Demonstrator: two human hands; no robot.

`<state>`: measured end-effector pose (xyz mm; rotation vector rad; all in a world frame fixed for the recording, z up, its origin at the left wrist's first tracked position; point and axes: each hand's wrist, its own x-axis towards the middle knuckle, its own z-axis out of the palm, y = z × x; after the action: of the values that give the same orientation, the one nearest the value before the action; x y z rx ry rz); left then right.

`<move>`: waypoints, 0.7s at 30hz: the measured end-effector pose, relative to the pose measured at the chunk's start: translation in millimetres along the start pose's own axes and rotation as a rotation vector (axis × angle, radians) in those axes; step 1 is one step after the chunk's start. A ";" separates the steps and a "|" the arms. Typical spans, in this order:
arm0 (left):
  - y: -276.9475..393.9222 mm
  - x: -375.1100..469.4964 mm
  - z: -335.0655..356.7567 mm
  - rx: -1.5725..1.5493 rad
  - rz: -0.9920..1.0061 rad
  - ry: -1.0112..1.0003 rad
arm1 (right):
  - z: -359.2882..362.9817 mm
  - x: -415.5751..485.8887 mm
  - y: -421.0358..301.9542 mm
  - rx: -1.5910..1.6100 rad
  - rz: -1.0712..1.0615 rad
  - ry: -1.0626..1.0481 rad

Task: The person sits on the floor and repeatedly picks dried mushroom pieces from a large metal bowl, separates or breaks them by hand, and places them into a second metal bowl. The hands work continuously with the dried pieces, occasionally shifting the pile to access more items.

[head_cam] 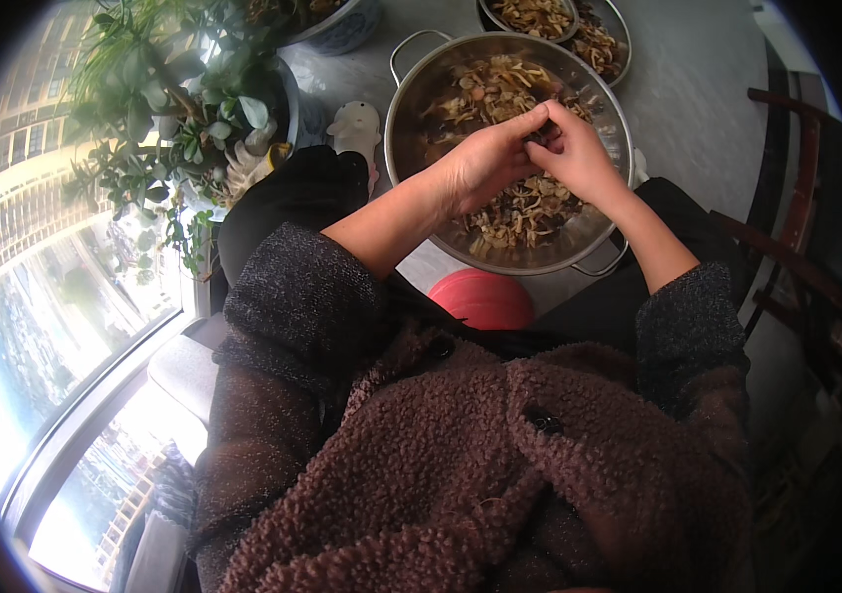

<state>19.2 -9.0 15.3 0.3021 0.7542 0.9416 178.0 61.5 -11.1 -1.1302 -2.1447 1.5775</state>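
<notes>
A wide two-handled metal pot [400,148] stands on the floor before me, with many brown, shrivelled pieces [517,215] in it that look like mushrooms, some of them under liquid at the far side. Over the pot my left hand [491,159] and my right hand [573,152] meet at the fingertips. Something small and dark shows between them, largely covered by the fingers; it may be one of the pieces. Which hand grips it, I cannot tell.
Beyond the pot are a metal bowl [578,22] and a wider dish [627,44] with similar pieces. Potted plants [199,111] and a white figure-shaped object [356,130] stand at the left. A red round object [484,298] lies between my legs; wooden chair parts [799,178] are at the right.
</notes>
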 end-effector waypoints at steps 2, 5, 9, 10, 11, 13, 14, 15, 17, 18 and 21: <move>-0.4 -2.7 1.6 0.032 -0.009 0.041 | -0.7 4.8 8.9 0.117 0.041 -0.034; 1.9 -4.6 2.8 0.088 -0.024 0.077 | -4.3 10.6 16.3 0.228 0.013 -0.032; 15.5 -3.8 -5.2 0.166 -0.037 0.187 | -27.1 11.4 10.3 0.357 0.130 0.007; 20.1 -4.4 -8.9 0.148 0.039 0.185 | -37.5 12.2 8.3 0.326 0.124 0.028; 26.0 -2.6 -12.4 0.122 0.048 0.211 | -49.8 13.2 7.3 0.314 0.086 0.035; 35.2 -2.1 -18.6 0.110 0.125 0.288 | -78.9 20.8 10.4 0.239 -0.032 0.086; 38.4 -2.3 -20.8 0.132 0.182 0.294 | -93.0 31.1 15.8 0.197 -0.033 0.164; 40.5 -2.1 -21.7 0.128 0.193 0.314 | -112.9 39.8 21.9 0.110 -0.085 0.166; 42.8 -2.3 -22.5 0.124 0.219 0.349 | -145.8 69.9 39.3 -0.076 -0.034 0.212; 42.8 -2.8 -22.5 0.132 0.223 0.342 | -157.2 85.5 49.4 -0.263 -0.063 0.293; 41.9 -3.1 -21.3 0.157 0.211 0.353 | -165.2 107.6 76.0 -0.646 -0.149 0.413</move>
<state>-22.7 10.6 24.3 0.3625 1.1402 1.1537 238.8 261.6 -41.0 -1.2803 -2.4123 0.5136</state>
